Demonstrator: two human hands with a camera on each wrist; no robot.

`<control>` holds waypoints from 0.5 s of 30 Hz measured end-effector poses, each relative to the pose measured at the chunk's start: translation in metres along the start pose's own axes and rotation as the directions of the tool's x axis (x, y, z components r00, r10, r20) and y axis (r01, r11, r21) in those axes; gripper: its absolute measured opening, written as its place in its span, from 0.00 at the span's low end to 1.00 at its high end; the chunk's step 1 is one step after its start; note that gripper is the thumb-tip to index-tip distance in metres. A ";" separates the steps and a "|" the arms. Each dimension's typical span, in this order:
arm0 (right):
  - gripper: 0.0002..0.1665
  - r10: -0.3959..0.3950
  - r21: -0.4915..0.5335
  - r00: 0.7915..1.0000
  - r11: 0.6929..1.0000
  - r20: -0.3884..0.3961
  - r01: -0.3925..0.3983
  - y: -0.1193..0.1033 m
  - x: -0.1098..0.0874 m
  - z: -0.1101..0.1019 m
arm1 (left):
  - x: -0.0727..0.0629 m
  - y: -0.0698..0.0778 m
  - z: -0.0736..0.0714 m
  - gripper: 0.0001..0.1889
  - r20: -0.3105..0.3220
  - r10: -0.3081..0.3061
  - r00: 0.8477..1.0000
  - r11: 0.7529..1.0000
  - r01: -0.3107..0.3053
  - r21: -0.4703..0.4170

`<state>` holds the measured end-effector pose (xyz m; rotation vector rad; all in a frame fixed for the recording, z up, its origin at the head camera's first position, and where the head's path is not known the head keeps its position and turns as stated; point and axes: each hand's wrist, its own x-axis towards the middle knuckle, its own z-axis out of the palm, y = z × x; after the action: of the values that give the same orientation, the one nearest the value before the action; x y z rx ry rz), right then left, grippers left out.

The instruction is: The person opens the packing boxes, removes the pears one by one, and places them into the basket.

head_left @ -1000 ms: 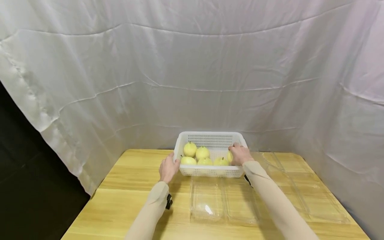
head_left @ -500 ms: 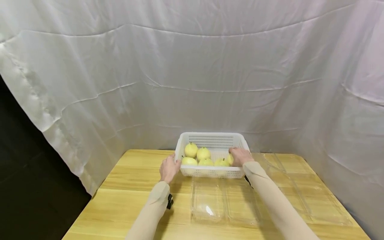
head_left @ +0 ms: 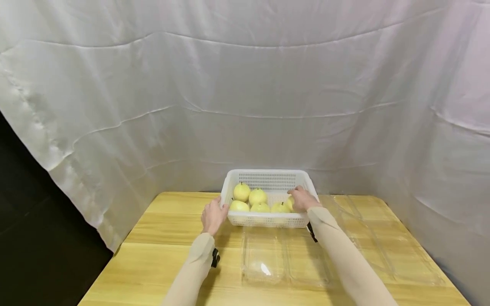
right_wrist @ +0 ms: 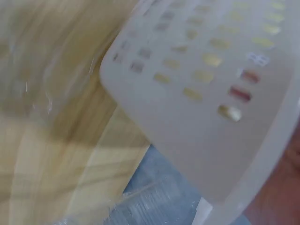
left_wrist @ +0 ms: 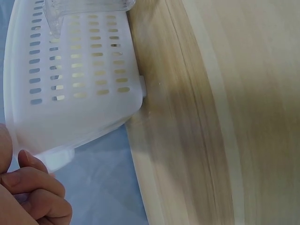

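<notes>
A white plastic basket (head_left: 273,220) with slotted walls stands at the far side of the table. Several round yellow pears (head_left: 257,196) with dark stems lie inside, mostly on the left and along the front. My left hand (head_left: 213,216) grips the basket's left rim, thumb at the near corner; in the left wrist view its curled fingers (left_wrist: 40,187) are at the end lip. Over the right wall reaches my right hand (head_left: 303,199), holding the rightmost pear (head_left: 290,203), which it partly covers. In the right wrist view the basket wall hides most of that hand.
Clear plastic containers (head_left: 264,255) lie in front of the basket. More clear plastic trays (head_left: 386,238) spread over the right of the wooden table (head_left: 168,250). A pale grey curtain (head_left: 268,106) hangs close behind the basket and along both sides.
My right hand has shifted slightly left and lower in the basket, and its pear now sits closer to the neighbouring front pear. My left hand stays on the rim.
</notes>
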<state>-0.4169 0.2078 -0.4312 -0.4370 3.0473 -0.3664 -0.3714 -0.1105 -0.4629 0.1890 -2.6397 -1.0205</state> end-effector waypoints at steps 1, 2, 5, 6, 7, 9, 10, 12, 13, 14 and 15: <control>0.36 0.005 0.014 1.000 1.000 -0.013 -0.005 -0.002 -0.001 -0.001 | 0.001 0.000 -0.001 0.28 -0.003 0.000 1.000 1.000 0.000 -0.004; 0.35 0.010 0.022 1.000 1.000 -0.029 -0.009 -0.004 -0.002 -0.002 | 0.001 -0.001 -0.002 0.28 -0.004 -0.001 1.000 1.000 0.001 -0.007; 0.33 0.017 0.047 0.998 0.999 -0.065 -0.014 -0.010 -0.007 -0.001 | 0.000 -0.003 -0.005 0.29 0.004 -0.008 1.000 1.000 0.008 -0.007; 0.33 0.020 0.055 0.997 0.998 -0.078 -0.016 -0.011 -0.010 0.001 | -0.001 -0.004 -0.005 0.29 0.010 -0.014 1.000 1.000 0.014 -0.006; 0.33 0.022 0.065 0.996 0.998 -0.092 -0.016 -0.012 -0.012 0.004 | -0.002 -0.005 -0.006 0.29 0.013 -0.018 1.000 1.000 0.018 0.000; 0.34 0.023 0.092 0.992 0.996 -0.125 -0.012 -0.013 -0.017 0.008 | -0.005 -0.007 -0.006 0.29 0.013 -0.029 0.999 0.999 0.029 0.019; 0.33 0.021 0.105 0.988 0.994 -0.154 -0.005 -0.013 -0.019 0.011 | -0.005 -0.007 -0.007 0.29 0.015 -0.033 0.999 0.999 0.032 0.027; 0.32 0.028 0.141 0.978 0.990 -0.209 0.002 -0.013 -0.022 0.014 | -0.005 -0.008 -0.007 0.29 0.007 -0.029 1.000 0.999 0.028 0.045; 0.32 0.039 0.165 0.970 0.986 -0.240 0.001 -0.013 -0.024 0.015 | -0.005 -0.007 -0.008 0.28 0.001 -0.022 1.000 0.998 0.022 0.052; 0.31 0.045 0.183 0.961 0.983 -0.272 0.006 -0.013 -0.026 0.016 | -0.004 -0.007 -0.008 0.28 -0.005 -0.017 1.000 0.998 0.017 0.060; 0.30 0.054 0.199 0.953 0.980 -0.298 0.007 -0.014 -0.028 0.017 | -0.004 -0.007 -0.008 0.27 -0.011 -0.013 1.000 0.998 0.013 0.068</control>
<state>-0.3848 0.1992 -0.4444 -0.3623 3.2556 -0.7972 -0.3647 -0.1198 -0.4625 0.2265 -2.6685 -0.9320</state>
